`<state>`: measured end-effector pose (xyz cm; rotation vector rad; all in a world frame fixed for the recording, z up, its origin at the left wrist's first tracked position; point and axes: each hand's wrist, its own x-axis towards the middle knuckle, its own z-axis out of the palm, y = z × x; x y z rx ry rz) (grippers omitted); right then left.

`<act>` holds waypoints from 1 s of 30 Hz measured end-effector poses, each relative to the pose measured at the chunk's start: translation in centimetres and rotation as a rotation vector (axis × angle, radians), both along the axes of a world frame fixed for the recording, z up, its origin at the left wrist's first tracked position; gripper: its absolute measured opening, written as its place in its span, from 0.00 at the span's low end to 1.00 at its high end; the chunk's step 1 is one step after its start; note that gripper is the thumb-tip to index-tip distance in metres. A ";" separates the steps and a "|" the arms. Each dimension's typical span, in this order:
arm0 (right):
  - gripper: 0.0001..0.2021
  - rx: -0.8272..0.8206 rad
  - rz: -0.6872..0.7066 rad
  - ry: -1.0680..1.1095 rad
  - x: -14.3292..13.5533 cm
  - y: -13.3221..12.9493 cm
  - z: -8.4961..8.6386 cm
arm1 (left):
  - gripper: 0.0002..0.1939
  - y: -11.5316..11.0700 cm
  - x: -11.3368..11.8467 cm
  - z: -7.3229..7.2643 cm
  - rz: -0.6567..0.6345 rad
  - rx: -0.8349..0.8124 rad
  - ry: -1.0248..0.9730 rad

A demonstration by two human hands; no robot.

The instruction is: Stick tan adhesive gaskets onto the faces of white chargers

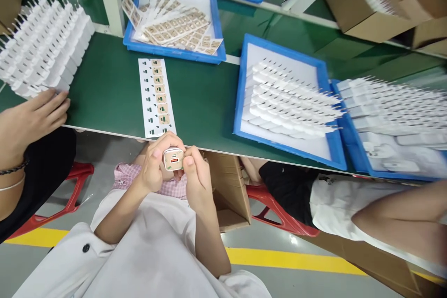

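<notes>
Stacked at upper left: white plastic plug blocks (45, 42), with a co-worker's hand (35, 118) at the lower edge. Next, at upper middle: a blue plastic sticker tray (174, 53) full of tan stickers. Below, on the green table (115, 79): a long white paper sheet (153, 104) with tan stickers. In the middle, just below: a small white plastic block (173, 165), tan-faced, with the left hand's (155, 163) fingers curled around and the right hand's (199, 177) fingertips (189, 160) pinching its side. At right: a blue plastic plug tray (240, 84) of white plugs (289, 102) with thin pins.
</notes>
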<state>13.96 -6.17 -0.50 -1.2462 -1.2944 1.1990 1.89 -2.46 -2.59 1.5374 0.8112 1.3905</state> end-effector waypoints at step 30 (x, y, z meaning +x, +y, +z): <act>0.30 -0.374 -0.097 0.805 0.8 1.3 -5.1 | 0.15 1.0 3.4 -2.6 0.072 0.261 0.300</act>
